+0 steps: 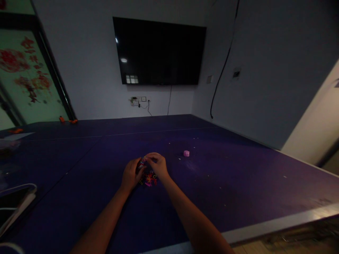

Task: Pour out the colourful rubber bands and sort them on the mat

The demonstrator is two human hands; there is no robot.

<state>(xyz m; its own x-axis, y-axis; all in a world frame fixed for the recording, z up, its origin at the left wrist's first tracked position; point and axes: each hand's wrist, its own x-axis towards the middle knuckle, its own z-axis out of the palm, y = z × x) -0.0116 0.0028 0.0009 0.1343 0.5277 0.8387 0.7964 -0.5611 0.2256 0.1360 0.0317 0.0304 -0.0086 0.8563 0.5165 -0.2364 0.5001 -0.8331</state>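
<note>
Clamping sm. dark item (141,164) in L hand (130,175), w/ R hand (159,166) fingertips together at its far end, just beyond colourful pile (149,179).

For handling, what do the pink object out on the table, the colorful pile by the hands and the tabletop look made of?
Pink object: perhaps plastic or rubber; smooth-looking with a pale highlight, too small to be sure.
Colorful pile: possibly plastic or rubber, judging by bright colors and thin bits; finish unclear.
Tabletop: likely painted or laminated board, smooth, with a soft sheen and straight seams.
</note>
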